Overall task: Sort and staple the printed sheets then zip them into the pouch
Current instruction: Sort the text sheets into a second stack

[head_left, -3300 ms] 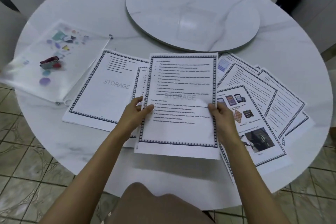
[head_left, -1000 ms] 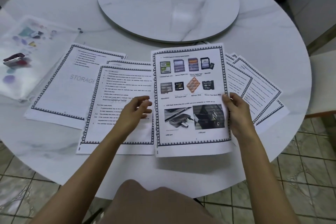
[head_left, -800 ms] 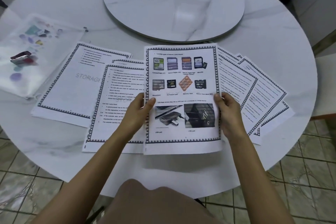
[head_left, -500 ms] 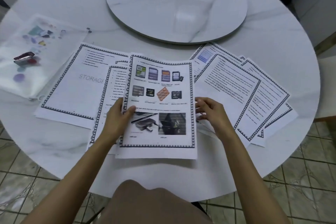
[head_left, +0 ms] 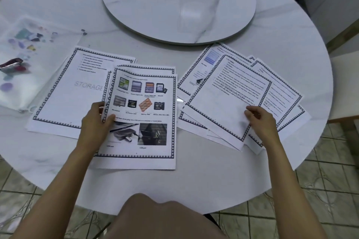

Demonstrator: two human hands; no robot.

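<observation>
Head view:
- Pouch (head_left: 48, 58): translucent, flat at the tabletop's (head_left: 194, 184) left edge, zipper pull (head_left: 84, 32) at its far right corner. Coloured shapes show on it. Red-and-silver stapler (head_left: 11, 63) is at the pouch; can't tell whether it's in it or on it. No sheets in it.
- Picture sheet (head_left: 143, 103) (memory cards, USB photos): near-centre of the tabletop, on top of a small stack. Long axis runs near edge to far edge, heading away from me, so it reads upright.
- My left hand (head_left: 95, 122) pinches its left edge, thumb on top.
- STORAGE sheet (head_left: 77, 91): left of that stack, partly under it, top tilted slightly right, touching the pouch's edge.
- Right side: fan of overlapping sheets. Top text sheet (head_left: 229, 99) is turned clockwise, long axis pointing to the far right edge.
- My right hand (head_left: 260, 120) has fingers curled onto that sheet's near right corner, gripping it.
- Round turntable (head_left: 174, 2) sits at the far centre, just past both stacks.
</observation>
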